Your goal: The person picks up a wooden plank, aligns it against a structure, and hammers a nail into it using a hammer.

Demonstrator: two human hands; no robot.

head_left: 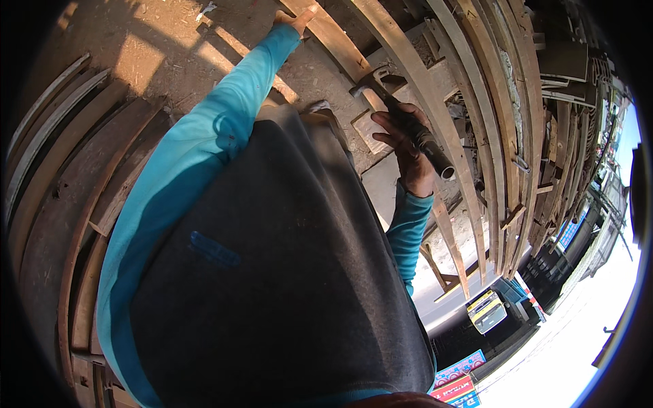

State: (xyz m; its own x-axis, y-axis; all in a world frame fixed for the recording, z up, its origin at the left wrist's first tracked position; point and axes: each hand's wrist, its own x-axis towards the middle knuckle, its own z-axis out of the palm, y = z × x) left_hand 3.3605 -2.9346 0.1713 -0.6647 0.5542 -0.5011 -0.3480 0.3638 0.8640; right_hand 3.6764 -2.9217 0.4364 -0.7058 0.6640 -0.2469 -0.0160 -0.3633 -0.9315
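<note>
My right hand [413,155] is closed around a hammer [412,129] with a dark, tube-like handle. Its metal head points to the far left, over a wooden plank, and the open handle end sticks out to the right of my wrist. At the top, my left arm is stretched far forward. The left hand [292,22] is closed on the edge of that wooden plank [335,39]; part of its fingers is hidden behind the wood. Beneath the hammer lies a short, flat piece of wood [368,132].
Several long timber strips [413,68] stand in a row to the right. More boards [88,170] are stacked at the left. Dusty ground [160,41] with wood shavings spreads ahead. Beyond the timber, a yellow vehicle [486,311] is on the road.
</note>
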